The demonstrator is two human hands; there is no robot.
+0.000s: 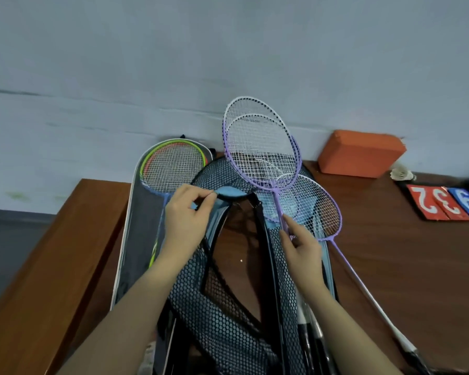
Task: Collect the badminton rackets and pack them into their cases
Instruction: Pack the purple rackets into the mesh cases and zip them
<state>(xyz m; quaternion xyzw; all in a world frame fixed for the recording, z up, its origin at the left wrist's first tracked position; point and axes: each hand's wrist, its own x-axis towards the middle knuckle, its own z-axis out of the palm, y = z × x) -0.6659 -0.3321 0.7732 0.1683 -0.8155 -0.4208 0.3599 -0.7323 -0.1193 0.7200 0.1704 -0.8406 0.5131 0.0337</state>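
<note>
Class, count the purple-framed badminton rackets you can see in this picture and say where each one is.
3. Two overlapping purple rackets are raised above the mesh case, held by the right hand; a third purple racket lies lower right. More may be hidden.

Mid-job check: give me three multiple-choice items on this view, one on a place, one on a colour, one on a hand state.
1. Where is the orange block?
A. at the table's far right, against the wall
B. inside the mesh case
C. under the left hand

2. What colour are the frames of the rackets that the right hand holds?
A. green
B. purple and white
C. red

3. What is the left hand doing?
A. lying flat on the table
B. pinching the edge of the mesh case
C. gripping a racket handle

Answers:
1 A: the block sits on the table by the wall, right of the racket heads.
2 B: the held rackets have purple and white rims.
3 B: thumb and fingers close on the case's black rim.
</note>
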